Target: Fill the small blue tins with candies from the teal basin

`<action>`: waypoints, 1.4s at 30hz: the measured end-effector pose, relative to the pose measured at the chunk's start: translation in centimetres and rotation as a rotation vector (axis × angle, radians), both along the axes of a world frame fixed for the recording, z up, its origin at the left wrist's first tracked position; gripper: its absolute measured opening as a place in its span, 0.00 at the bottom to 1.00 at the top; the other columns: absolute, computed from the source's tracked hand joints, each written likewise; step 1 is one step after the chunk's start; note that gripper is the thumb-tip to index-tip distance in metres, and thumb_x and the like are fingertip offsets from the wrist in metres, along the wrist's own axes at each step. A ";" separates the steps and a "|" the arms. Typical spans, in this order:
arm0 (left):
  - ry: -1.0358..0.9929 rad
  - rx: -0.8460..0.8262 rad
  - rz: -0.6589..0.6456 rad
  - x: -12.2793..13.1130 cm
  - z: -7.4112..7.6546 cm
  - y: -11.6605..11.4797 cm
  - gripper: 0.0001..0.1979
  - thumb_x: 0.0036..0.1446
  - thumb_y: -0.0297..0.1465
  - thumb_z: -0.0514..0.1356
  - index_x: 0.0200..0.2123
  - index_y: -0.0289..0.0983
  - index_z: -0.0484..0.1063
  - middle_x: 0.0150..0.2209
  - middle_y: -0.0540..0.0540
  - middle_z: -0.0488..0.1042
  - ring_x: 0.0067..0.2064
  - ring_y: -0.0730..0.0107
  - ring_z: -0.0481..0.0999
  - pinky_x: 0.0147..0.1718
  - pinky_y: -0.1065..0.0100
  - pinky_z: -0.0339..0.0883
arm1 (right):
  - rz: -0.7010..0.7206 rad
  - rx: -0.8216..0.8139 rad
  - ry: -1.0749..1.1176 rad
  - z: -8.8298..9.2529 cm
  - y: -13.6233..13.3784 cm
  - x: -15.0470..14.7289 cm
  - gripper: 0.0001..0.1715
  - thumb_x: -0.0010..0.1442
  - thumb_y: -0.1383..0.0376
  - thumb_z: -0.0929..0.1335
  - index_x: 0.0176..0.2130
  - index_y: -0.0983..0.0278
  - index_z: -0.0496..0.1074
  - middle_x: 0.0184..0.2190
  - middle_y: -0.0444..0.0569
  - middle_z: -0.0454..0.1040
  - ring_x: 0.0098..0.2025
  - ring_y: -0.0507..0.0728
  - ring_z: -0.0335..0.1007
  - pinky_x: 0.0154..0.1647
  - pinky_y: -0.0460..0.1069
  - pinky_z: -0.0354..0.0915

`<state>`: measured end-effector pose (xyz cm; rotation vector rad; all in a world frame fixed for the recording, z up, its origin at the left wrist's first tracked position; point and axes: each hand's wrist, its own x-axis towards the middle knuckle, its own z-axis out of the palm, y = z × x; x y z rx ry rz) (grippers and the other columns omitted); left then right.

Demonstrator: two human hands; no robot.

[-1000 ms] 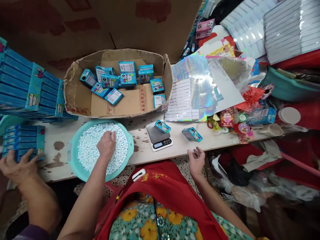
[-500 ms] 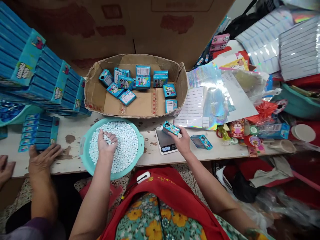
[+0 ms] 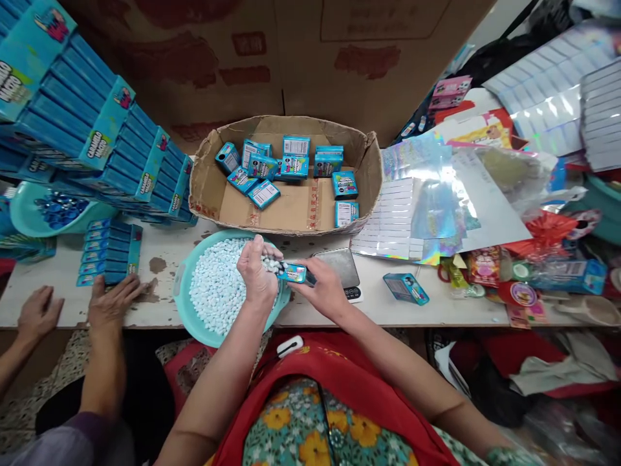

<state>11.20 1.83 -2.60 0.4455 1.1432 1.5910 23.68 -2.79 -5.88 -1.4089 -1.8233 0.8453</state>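
Note:
My left hand [image 3: 256,273] is cupped around a heap of small white candies [image 3: 270,261] above the right side of the turquoise basin [image 3: 183,299]. More of the same candies [image 3: 218,285] fill that basin. A small blue candy box [image 3: 294,272] is pinched in my right hand [image 3: 323,285], tilted with its end against the candies in my left palm. Just behind my right hand sits a digital scale [image 3: 347,265], partly covered by it. Another blue box [image 3: 406,288] lies on the table to the right of the scale.
A cut-down cardboard box [image 3: 291,220] with several blue boxes stands behind the basin. Stacked display cartons [image 3: 107,129] rise at left, near a co-worker's hands [image 3: 109,301]. Shiny printed sheets [image 3: 388,213] and clutter cover the right side.
My right hand has lifted the blue box off the scale and brought it left. My left hand has risen rightward from the basin with candies, meeting the box. The view has shifted slightly.

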 end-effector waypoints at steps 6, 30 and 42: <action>0.061 0.003 0.024 0.7 -0.3 0.5 0.20 0.51 0.40 0.63 0.20 0.36 0.56 0.18 0.55 0.57 0.18 0.82 0.58 0.15 0.75 0.49 | -0.010 -0.032 -0.005 0.1 0.3 0.5 0.19 0.54 0.60 0.72 0.46 0.62 0.71 0.38 0.50 0.74 0.41 0.59 0.69 0.42 0.52 0.64; 1.129 0.002 -0.289 -0.4 -5.0 -1.1 0.11 0.55 0.35 0.59 0.42 0.40 0.73 0.43 0.46 0.72 0.44 0.67 0.71 0.46 0.66 0.64 | -0.626 -0.131 0.173 -6.3 -7.0 15.7 0.29 0.54 0.55 0.70 0.53 0.62 0.65 0.48 0.54 0.70 0.45 0.58 0.70 0.45 0.55 0.67; 0.887 0.014 -0.588 6.3 -3.7 -0.2 0.14 0.48 0.31 0.64 0.42 0.41 0.74 0.42 0.47 0.71 0.38 0.67 0.70 0.43 0.67 0.65 | -1.064 -0.099 -0.101 -7.7 -13.9 23.0 0.25 0.57 0.51 0.66 0.48 0.64 0.69 0.46 0.55 0.68 0.48 0.60 0.65 0.45 0.56 0.65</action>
